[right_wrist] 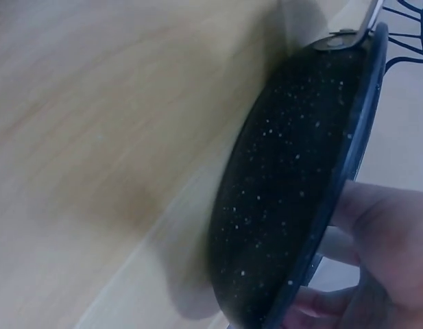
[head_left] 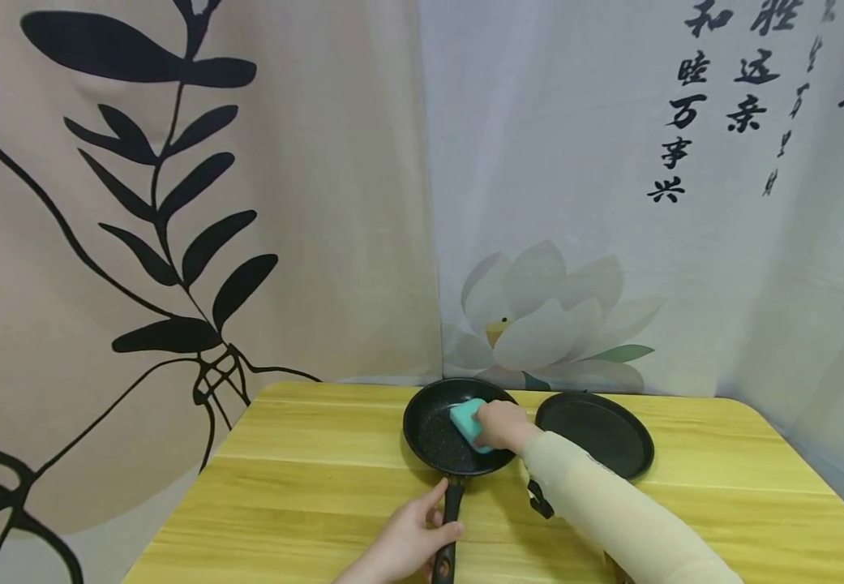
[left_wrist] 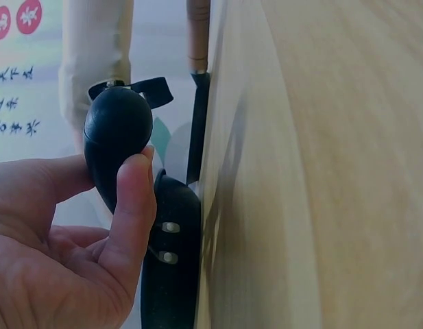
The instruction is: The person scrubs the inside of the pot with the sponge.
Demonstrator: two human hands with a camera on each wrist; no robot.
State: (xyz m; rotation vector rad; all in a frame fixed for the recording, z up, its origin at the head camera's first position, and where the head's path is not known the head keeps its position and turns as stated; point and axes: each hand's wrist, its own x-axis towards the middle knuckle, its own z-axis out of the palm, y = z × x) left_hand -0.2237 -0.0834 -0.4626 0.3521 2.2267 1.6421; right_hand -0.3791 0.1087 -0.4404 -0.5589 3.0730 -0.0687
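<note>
A black speckled frying pan (head_left: 430, 426) is near the table's far edge, its handle (head_left: 453, 507) pointing towards me. My left hand (head_left: 410, 531) grips that handle, with thumb and fingers around it in the left wrist view, where the rounded handle end (left_wrist: 118, 123) faces the camera. Inside the pan, my right hand (head_left: 505, 423) holds a turquoise sponge (head_left: 468, 420) against the inner surface. The right wrist view shows the pan's outer side (right_wrist: 280, 192), with the right hand (right_wrist: 396, 240) reaching over the rim and the sponge hidden.
A second, flat black pan (head_left: 597, 430) lies to the right, partly covered by the right sleeve (head_left: 611, 503). Its brownish handle (left_wrist: 198, 41) shows in the left wrist view. Both pans are on a yellow wood-grain table (head_left: 305, 478); a printed curtain (head_left: 349, 203) hangs behind.
</note>
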